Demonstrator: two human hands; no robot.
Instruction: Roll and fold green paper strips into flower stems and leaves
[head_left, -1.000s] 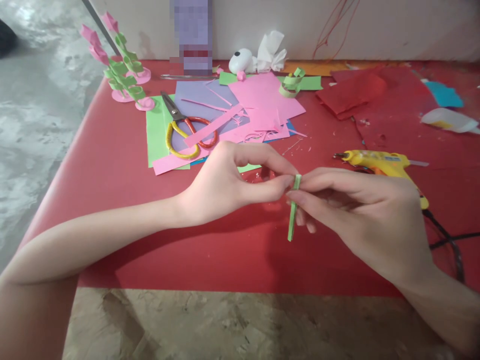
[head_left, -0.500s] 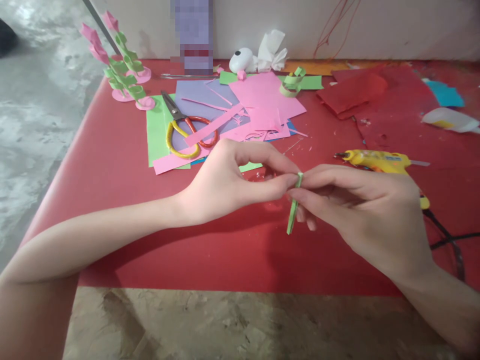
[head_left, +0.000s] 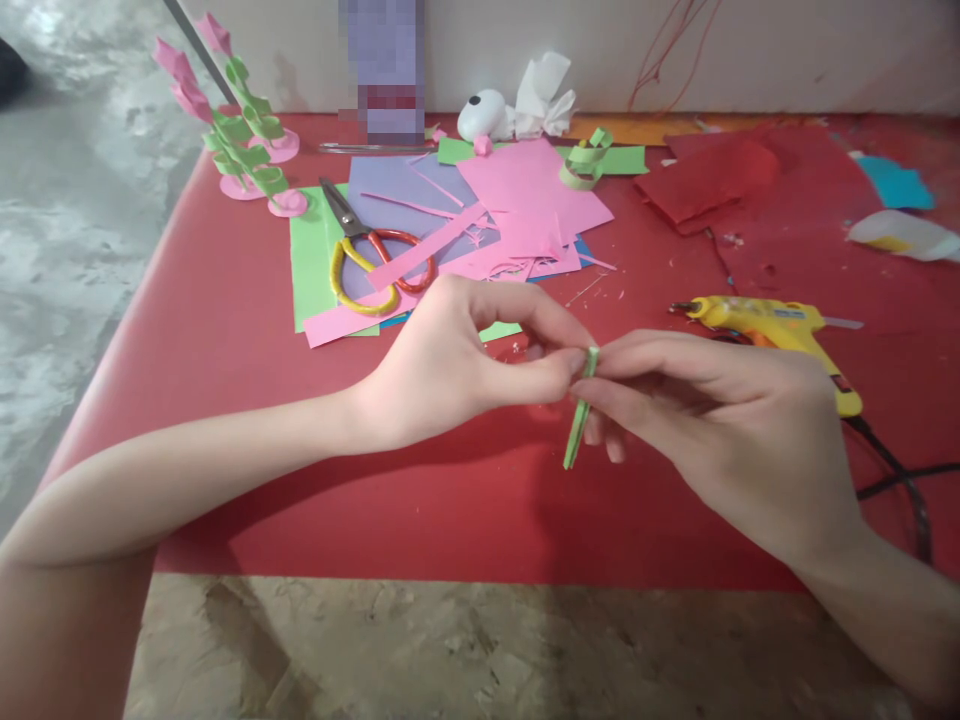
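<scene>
Soft, even light falls from above, bright enough for clear colours. The forearms cast faint, diffuse shadows on the red table (head_left: 225, 330). Edges bow with wide-angle distortion, the far corners look hazy, and a blurred block hides one object.

A craft corner: coloured paper sheets (head_left: 517, 200), scissors (head_left: 367, 255), glue gun (head_left: 772, 325) on a red table (head_left: 225, 330).
</scene>
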